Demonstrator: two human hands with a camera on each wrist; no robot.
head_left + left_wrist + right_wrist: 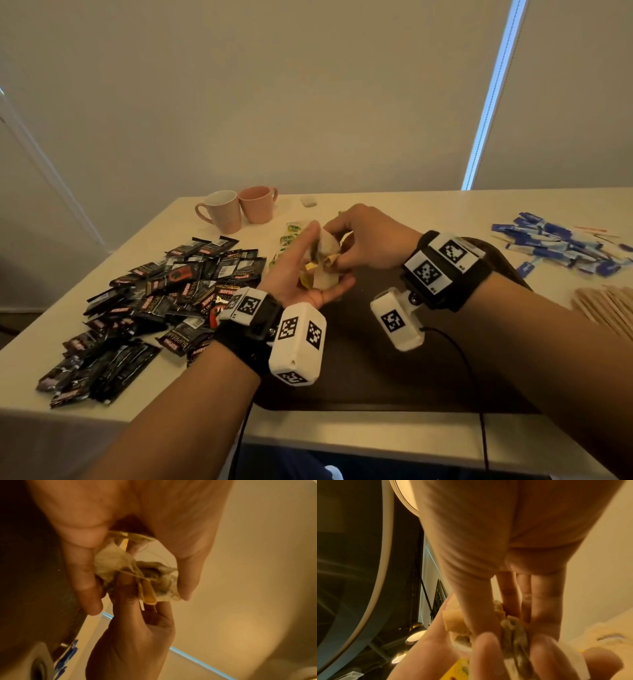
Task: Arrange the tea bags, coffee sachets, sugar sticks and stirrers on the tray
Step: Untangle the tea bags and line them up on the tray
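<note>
Above the dark tray (376, 377), the left hand (301, 274) cups a clump of tea bags (323, 260); the right hand (370, 240) pinches one, its grip pressed together. Sorting step: next, likely untangle strings, then lay bags on the tray.

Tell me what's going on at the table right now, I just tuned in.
A person holds a small bunch of tea bags in both hands above the dark tray. The left hand cups them from below while the right hand pinches at the top, apparently sorting bags and strings. Nothing visible lies on the tray yet. Black coffee sachets are heaped on the left of the table, blue sugar sticks and wooden stirrers on the right, two mugs at the back.
</note>
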